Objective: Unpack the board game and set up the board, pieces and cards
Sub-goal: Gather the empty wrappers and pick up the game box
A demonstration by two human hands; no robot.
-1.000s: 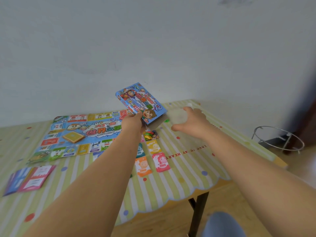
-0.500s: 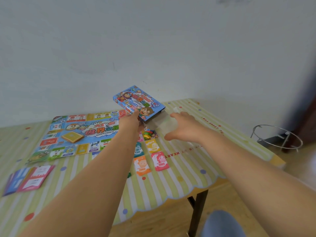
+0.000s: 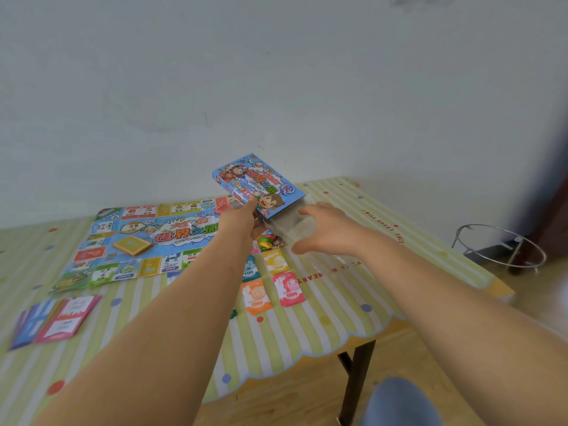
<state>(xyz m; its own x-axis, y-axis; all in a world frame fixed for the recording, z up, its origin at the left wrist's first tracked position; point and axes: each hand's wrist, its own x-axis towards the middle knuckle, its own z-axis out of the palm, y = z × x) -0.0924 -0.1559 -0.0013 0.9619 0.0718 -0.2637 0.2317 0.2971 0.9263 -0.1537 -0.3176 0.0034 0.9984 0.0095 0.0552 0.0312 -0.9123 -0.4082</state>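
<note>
Left hand (image 3: 242, 221) grips the game box (image 3: 261, 182) by its near edge above the bench (image 3: 338, 318); right hand (image 3: 329, 230), half-open, cups clear plastic (image 3: 292, 226) beside it (grip unclear).

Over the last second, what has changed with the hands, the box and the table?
The right hand slid slightly left toward the game box, its fingers straightening around the clear plastic at the box's near end; whether it grips is unclear. The left hand keeps holding the box aloft. The board, cards and money notes stayed put.
</note>
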